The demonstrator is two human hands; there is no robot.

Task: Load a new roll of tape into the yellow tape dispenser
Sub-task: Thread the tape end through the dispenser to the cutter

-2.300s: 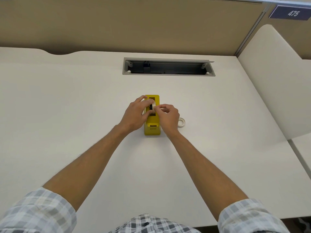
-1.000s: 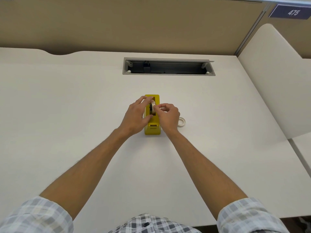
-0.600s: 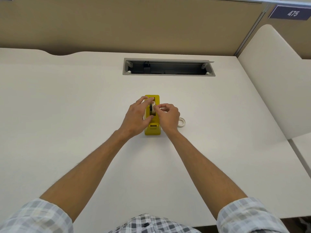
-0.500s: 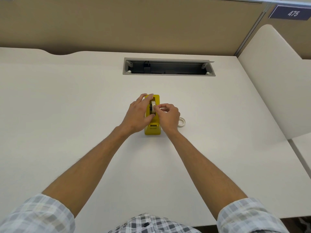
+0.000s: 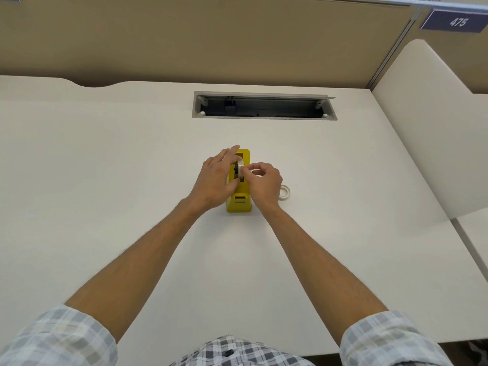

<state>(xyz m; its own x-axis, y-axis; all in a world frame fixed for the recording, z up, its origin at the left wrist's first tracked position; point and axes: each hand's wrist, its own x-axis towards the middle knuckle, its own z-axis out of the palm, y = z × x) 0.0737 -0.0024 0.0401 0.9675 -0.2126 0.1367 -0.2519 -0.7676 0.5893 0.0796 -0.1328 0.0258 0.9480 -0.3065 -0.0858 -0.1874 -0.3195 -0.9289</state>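
Note:
The yellow tape dispenser stands in the middle of the white desk, its cutter end toward me. A whitish tape roll on a black hub sits upright in the dispenser's slot. My left hand wraps the dispenser's left side, thumb on its top and fingers up by the roll. My right hand pinches the roll's right edge with thumb and forefinger. A second, thin tape ring lies flat on the desk just right of my right hand, partly hidden by it.
An open grey cable tray is cut into the desk behind the dispenser. A beige partition wall runs along the back. A white divider panel rises along the desk's right side.
My left hand's fingers have shifted slightly higher along the dispenser's left side by the roll. My right hand keeps its pinch on the roll. The dispenser stays in place.

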